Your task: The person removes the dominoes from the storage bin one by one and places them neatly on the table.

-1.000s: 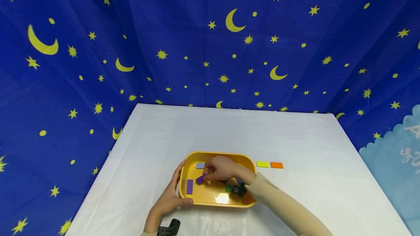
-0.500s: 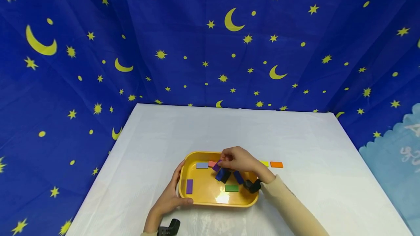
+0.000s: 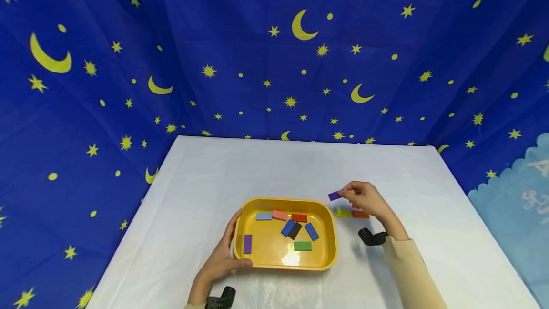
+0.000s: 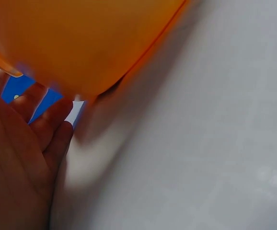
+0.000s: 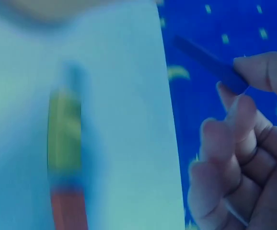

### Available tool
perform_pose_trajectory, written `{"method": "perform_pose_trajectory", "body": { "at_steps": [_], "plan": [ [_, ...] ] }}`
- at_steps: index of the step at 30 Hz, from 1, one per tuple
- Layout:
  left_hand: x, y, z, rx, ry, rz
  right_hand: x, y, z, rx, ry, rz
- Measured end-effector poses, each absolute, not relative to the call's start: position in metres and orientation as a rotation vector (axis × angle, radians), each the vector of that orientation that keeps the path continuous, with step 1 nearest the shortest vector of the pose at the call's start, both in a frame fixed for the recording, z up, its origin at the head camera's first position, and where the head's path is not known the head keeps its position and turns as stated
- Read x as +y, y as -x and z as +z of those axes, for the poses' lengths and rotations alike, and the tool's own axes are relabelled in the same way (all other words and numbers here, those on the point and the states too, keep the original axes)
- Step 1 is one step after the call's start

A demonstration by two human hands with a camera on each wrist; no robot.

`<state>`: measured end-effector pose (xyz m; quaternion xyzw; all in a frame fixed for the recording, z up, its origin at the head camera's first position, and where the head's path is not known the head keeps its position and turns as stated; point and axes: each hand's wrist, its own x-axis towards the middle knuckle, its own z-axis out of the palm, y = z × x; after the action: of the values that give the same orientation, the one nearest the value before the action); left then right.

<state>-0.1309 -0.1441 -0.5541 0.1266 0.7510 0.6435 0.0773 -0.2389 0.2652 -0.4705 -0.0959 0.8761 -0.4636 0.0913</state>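
Observation:
My right hand (image 3: 362,198) pinches a small purple tile (image 3: 335,196) between thumb and fingertips, held above the table beyond the tray's right end. In the right wrist view the same purple tile (image 5: 210,64) sticks out from the pinch, blurred. Below that hand lie a yellow tile (image 3: 342,213) and an orange tile (image 3: 360,214), end to end. My left hand (image 3: 220,256) holds the left end of a yellow-orange plastic tray (image 3: 332,232), thumb at the front corner and fingers along the outer wall. In the left wrist view its fingertips meet the tray wall (image 4: 81,43).
Inside the tray lie several tiles: light blue (image 3: 264,216), pink (image 3: 280,215), red (image 3: 299,218), two blue, black (image 3: 295,231), green (image 3: 302,246) and another purple one (image 3: 248,244). A white-covered table (image 3: 257,170) carries everything. Blue star-patterned cloth (image 3: 266,51) hangs behind it.
My right hand has lifted the purple tile out of the tray and carried it right, past the rim, to above the yellow tile. The left hand and tray have stayed put.

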Motion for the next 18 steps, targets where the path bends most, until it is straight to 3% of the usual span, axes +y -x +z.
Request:
{"method": "perform_pose_trajectory", "body": {
  "at_steps": [9, 18],
  "plan": [
    [-0.144, 0.13, -0.554, 2.238, -0.366, 1.932, 0.331, 0.229, -0.484, 2.63, -0.045, -1.312],
    [-0.145, 0.13, -0.554, 2.235, -0.389, 1.944, 0.366, 0.217, -0.501, 2.605, -0.177, -1.28]
  ]
}}
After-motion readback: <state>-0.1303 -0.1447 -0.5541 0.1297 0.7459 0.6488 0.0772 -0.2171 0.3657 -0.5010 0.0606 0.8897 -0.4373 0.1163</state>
